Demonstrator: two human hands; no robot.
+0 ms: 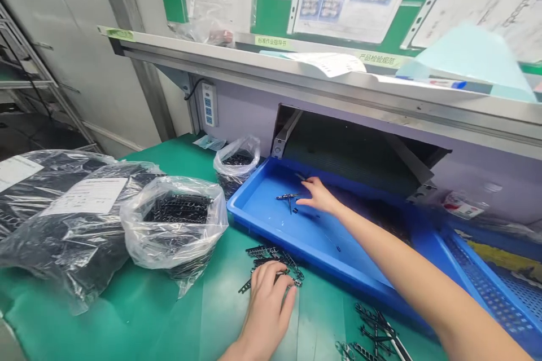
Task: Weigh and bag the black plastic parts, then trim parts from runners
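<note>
My left hand rests on the green worktop with its fingers curled over a small pile of black ladder-like plastic strips. One strip shows between and beside those fingers. My right hand reaches into a blue tray, thumb and fingers apart. Near its fingertips lie a T-shaped black plastic piece and a few smaller black bits; a dark piece at the index fingertip is too small to make out. More black parts fill the tray's far right, partly behind my forearm.
An open clear bag of black strips stands at left beside sealed bags; a smaller bag is behind. Loose black parts lie front right. A blue perforated basket is at right. A metal shelf overhangs the table.
</note>
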